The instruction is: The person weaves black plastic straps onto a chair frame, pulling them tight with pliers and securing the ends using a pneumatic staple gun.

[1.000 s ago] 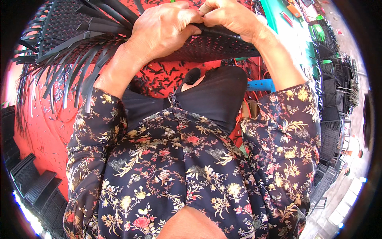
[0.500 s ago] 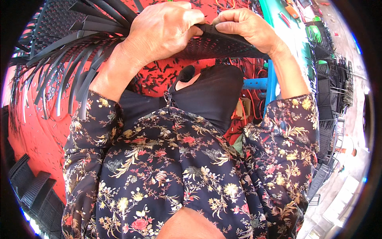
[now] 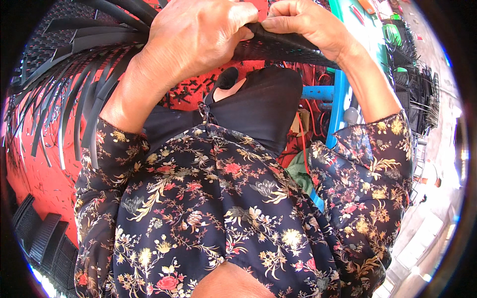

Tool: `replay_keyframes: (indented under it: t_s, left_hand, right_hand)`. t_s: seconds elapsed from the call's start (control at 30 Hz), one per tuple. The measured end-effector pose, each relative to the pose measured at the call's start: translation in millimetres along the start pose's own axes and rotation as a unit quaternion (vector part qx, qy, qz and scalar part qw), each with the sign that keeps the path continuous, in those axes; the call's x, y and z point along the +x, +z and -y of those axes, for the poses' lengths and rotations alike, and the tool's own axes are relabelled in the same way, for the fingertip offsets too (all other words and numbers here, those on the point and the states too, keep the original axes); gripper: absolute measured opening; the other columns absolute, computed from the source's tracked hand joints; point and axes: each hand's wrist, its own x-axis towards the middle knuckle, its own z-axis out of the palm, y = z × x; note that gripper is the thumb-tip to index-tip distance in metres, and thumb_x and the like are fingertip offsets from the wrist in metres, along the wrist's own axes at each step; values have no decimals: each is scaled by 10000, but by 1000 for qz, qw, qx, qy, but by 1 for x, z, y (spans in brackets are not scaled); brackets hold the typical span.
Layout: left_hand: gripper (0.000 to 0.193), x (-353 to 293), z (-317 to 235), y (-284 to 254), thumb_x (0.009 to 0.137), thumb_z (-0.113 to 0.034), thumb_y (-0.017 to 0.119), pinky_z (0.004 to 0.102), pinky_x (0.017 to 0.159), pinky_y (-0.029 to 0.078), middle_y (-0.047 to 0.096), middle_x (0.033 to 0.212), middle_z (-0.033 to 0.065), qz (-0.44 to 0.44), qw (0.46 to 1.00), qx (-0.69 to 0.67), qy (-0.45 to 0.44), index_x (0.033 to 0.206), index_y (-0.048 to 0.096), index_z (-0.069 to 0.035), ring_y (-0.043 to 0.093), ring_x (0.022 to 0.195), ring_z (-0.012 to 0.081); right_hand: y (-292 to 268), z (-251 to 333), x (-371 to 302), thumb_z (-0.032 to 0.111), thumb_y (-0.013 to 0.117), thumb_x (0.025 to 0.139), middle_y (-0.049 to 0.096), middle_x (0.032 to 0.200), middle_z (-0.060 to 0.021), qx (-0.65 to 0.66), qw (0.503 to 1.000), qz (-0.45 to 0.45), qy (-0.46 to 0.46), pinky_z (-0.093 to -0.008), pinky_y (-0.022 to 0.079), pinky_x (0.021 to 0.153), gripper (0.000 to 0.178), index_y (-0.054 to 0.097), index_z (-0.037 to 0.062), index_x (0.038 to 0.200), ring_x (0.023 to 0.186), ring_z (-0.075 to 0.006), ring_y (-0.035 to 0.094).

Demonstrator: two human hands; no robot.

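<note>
A black woven plastic panel (image 3: pixel 285 45) is held up at the top of the view, its edge toward me. My left hand (image 3: pixel 196 37) is closed, thumb and fingers pinching the panel's edge. Close beside it, my right hand (image 3: pixel 309 24) pinches the same edge between thumb and bent forefinger. A narrow gap parts the two hands. Long loose black plastic strips (image 3: pixel 94 37) fan out to the left, beyond my left wrist, and hang downward. Whether a single strip lies between my fingertips is too small to tell.
Red sheeting (image 3: pixel 42 171) covers the floor, strewn with black strip offcuts (image 3: pixel 186 94). To the right stand a blue frame post (image 3: pixel 339 102) and a green-edged table (image 3: pixel 365 39). Black woven pieces are stacked at the lower left (image 3: pixel 47 238) and far right (image 3: pixel 425 97).
Both hands and the panel edge sit slightly higher in the view. The loose strips have shifted left and down. Both hands keep their pinch on the edge.
</note>
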Motion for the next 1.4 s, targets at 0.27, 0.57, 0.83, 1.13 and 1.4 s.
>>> replay_keyframes:
  t_s: [0.27, 0.57, 0.83, 1.13, 1.4]
  left_hand:
    - [152, 12, 20, 4, 761, -153, 718, 415, 607, 493, 566, 732, 95, -7, 1000, 7, 15, 822, 602, -74, 617, 708, 311]
    - [255, 13, 48, 16, 891, -215, 632, 388, 859, 504, 687, 993, 158, 34, 999, -37, -2, 1040, 681, -15, 653, 958, 327]
    - [213, 12, 61, -2, 837, -89, 676, 347, 753, 497, 665, 900, 160, 37, 990, -125, -54, 1015, 663, 27, 656, 833, 310]
    - [225, 4, 60, -10, 859, -190, 664, 390, 776, 497, 658, 891, 143, 4, 999, -31, -20, 1010, 685, -24, 641, 872, 331]
    - [247, 1, 53, 15, 891, -269, 628, 414, 785, 505, 650, 920, 118, -1, 999, 38, 29, 1025, 668, -65, 634, 900, 321]
  right_hand:
    - [6, -3, 5, 299, 608, 961, 657, 750, -42, -74, 958, -219, -171, -266, 474, 699, 317, 666, -8, 908, 733, -129, 596]
    - [42, -68, -79, 140, 696, 873, 631, 820, -91, -205, 782, -503, -305, -311, 508, 680, 158, 644, 29, 973, 721, -218, 621]
    - [-37, -198, -138, 384, 758, 786, 673, 1037, -190, -176, 782, -573, 171, -405, 509, 863, 606, 580, 9, 1226, 972, -331, 656]
    - [-75, -247, -124, 481, 822, 648, 669, 968, -212, -190, 805, -412, 381, -415, 524, 763, 682, 623, -60, 1014, 874, -315, 665]
    - [-104, -262, -150, 131, 646, 750, 566, 586, -81, 38, 870, -410, 269, -354, 472, 450, 133, 597, 7, 761, 488, -188, 578]
